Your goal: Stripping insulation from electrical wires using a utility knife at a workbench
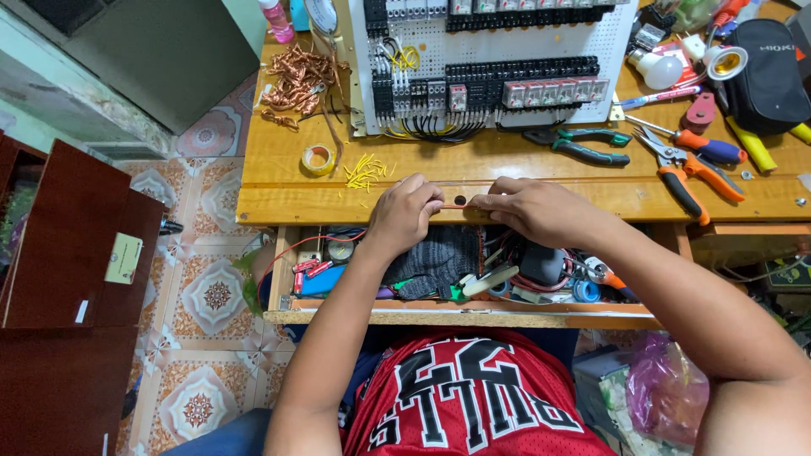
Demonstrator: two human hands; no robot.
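Wire (457,206): thin red strand, stretched short between both hands at the centre of the frame, just over the front edge of the wooden bench (279,181).
Left hand (405,213): curled nearly closed, fingertips pinching the left end of the wire; knuckles toward the bench.
Right hand (534,209): also closed down, thumb and forefinger nipping the right end; whether a tool sits inside the fist, impossible to tell.
Grip advice: best kept close to the working point, both pinches near each other, so the strand stays taut and does not kink.
Support: wrists resting on the bench edge likely steadier than hanging free over the open drawer (456,317).
Drawer: lower centre, crammed with tape rolls, a dark knitted cloth and loose cable; small offcuts could drop in and be lost.
Yellow wire scraps (365,172): left of centre, beside a roll of tape (318,160); worth keeping clear of the hands.
Pliers (579,144): green-handled, just above the right hand, within easy reach.
Orange-handled cutter (688,173): right of centre, near a screwdriver.
Panel board (494,59): top centre, white, with rows of terminals and relays, well apart from the hands.
Copper tangle (297,80): upper left of the bench.
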